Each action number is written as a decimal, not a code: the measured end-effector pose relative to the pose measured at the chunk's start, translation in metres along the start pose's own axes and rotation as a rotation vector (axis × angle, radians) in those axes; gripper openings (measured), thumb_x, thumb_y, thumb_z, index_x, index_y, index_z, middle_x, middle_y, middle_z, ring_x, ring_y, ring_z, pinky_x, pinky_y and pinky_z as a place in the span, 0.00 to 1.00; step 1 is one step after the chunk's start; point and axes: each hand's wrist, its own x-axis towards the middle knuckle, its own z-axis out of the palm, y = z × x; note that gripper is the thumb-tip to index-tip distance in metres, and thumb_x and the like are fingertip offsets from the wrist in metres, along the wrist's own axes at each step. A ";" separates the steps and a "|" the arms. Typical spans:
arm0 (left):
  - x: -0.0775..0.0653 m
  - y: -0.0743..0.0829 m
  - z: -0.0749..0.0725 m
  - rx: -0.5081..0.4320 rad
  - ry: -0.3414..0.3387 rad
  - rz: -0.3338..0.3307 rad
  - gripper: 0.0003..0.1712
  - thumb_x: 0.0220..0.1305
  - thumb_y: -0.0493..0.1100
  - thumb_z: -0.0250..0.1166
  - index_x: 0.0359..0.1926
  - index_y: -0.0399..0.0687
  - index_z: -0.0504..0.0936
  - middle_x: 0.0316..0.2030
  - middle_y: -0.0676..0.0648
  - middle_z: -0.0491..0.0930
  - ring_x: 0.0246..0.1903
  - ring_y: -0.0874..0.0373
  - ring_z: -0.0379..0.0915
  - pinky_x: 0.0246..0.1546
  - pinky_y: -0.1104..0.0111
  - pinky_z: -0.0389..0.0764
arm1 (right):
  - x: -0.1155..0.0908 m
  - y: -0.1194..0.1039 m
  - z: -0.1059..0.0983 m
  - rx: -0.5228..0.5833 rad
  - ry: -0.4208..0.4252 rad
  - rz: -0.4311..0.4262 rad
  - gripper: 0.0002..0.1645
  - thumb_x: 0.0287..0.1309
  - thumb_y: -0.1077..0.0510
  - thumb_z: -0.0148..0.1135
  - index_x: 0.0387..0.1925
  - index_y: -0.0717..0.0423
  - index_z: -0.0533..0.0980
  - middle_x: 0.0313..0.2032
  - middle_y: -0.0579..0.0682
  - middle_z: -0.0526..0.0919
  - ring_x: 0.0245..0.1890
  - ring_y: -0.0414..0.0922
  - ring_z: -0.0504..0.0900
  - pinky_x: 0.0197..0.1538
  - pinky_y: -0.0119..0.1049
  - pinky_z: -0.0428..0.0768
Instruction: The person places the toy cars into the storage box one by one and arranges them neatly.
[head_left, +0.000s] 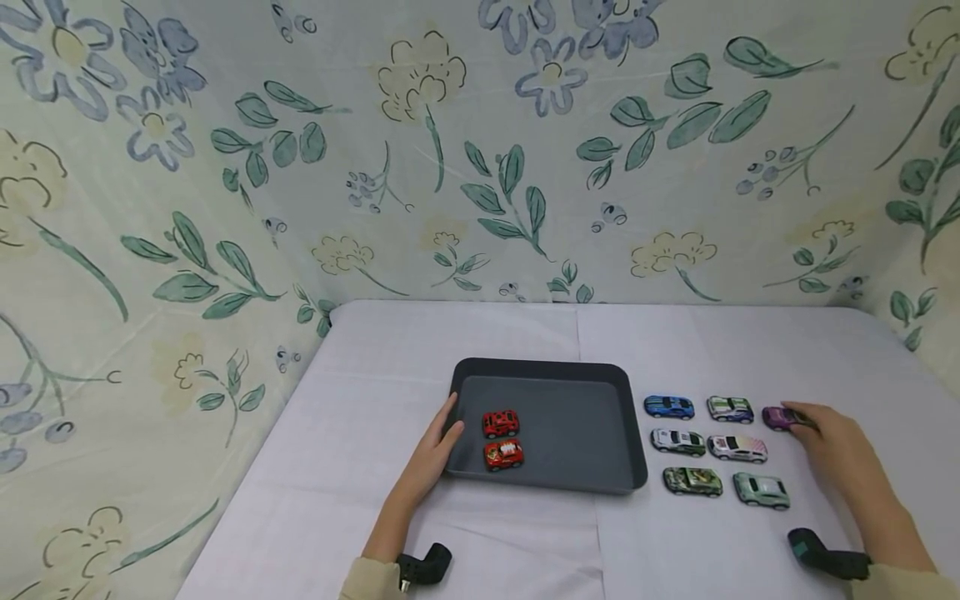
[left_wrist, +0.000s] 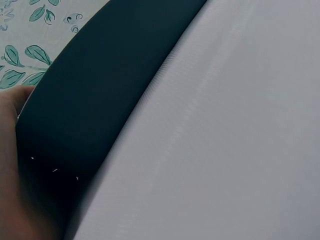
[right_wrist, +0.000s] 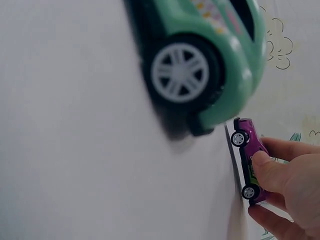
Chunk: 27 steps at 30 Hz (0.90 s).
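My left hand (head_left: 431,450) grips the left side of a dark grey tray (head_left: 577,425), its thumb over the rim. In the left wrist view, this hand (left_wrist: 11,150) lies against the dark outer wall (left_wrist: 95,85). Two red toy cars, one spotted (head_left: 500,423) and one with a white pattern (head_left: 503,455), stand in the tray's left part. At the right, my right hand (head_left: 836,437) pinches a purple toy car (right_wrist: 254,150) between thumb and fingers. Whether its wheels touch the table cannot be told.
Right of the tray stand a blue car (head_left: 669,407), a green-white car (head_left: 730,409), a white-black car (head_left: 677,442), a pink-white car (head_left: 738,448), a camouflage car (head_left: 692,481) and a mint-green car (head_left: 761,490). White cloth (head_left: 300,500) covers the table; a floral curtain (head_left: 525,167) hangs behind.
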 end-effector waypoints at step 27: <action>0.001 -0.001 0.000 0.040 0.001 0.050 0.31 0.69 0.53 0.46 0.70 0.60 0.50 0.70 0.43 0.48 0.69 0.43 0.41 0.66 0.44 0.47 | -0.032 -0.056 -0.013 -0.008 0.092 0.018 0.21 0.56 0.65 0.57 0.53 0.67 0.70 0.48 0.75 0.71 0.46 0.70 0.68 0.43 0.64 0.68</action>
